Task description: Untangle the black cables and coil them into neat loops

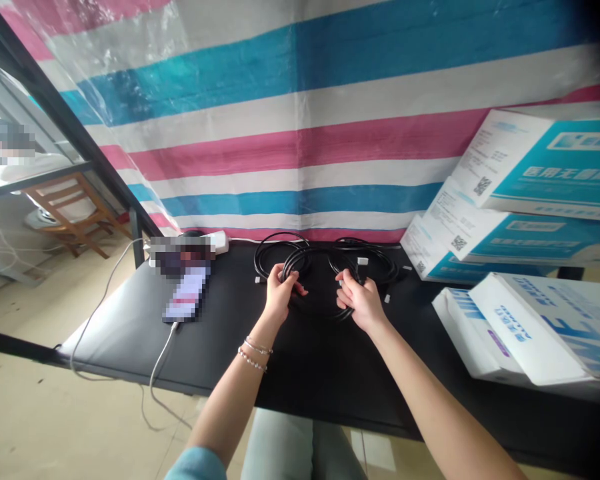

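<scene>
1. While the left hand [281, 292] has its fingers curled round a looped, shiny black cable [307, 251], the right hand [359, 301] grips its other side.
2. It's pretty much between them, over the flat black tabletop [320, 373].

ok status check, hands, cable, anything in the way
Left hand and right hand closed on looped black cable. Loop spans between them over the table. Left coil and right coil lie close behind; might snag.
</scene>
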### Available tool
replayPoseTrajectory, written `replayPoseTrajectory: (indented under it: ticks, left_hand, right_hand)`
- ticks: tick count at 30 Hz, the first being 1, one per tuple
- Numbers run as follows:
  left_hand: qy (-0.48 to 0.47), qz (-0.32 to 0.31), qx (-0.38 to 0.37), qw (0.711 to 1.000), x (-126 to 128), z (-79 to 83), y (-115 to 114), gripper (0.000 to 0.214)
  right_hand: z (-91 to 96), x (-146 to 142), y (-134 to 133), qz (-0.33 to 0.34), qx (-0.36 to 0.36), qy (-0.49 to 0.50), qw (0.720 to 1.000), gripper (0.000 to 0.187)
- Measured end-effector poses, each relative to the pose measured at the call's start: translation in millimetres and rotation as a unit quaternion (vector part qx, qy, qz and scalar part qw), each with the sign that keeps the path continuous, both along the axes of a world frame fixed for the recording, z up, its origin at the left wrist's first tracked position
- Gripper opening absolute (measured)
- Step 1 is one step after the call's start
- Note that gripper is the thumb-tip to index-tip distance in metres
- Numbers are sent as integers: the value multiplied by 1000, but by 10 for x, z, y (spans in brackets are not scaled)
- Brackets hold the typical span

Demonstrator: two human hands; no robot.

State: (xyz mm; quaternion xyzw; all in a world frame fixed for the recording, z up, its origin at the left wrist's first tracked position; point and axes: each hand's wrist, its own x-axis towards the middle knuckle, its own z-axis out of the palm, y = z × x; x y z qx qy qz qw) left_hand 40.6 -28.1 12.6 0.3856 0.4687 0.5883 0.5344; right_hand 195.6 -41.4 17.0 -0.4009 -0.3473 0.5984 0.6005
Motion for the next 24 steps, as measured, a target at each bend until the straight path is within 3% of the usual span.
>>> replayPoseTrajectory:
  ticks: [3,6,16,24]
  left_hand:
    - [-61,-4,-51,997,-11,-7,20,34]
    - [-70,0,-41,997,-30,-8,30,38]
    - [159,-37,34,986,-148,-47,70,18]
    - [201,-77,44,975,-150,-82,79,16]
  right_hand:
    - [10,3,0,-2,-3,13,1000,34]
    - [31,6,-4,-9,-2,20,1000,34]
    - [58,102,16,20,-29,-13,999,32]
    - [91,147,18,59,-37,-29,997,32]
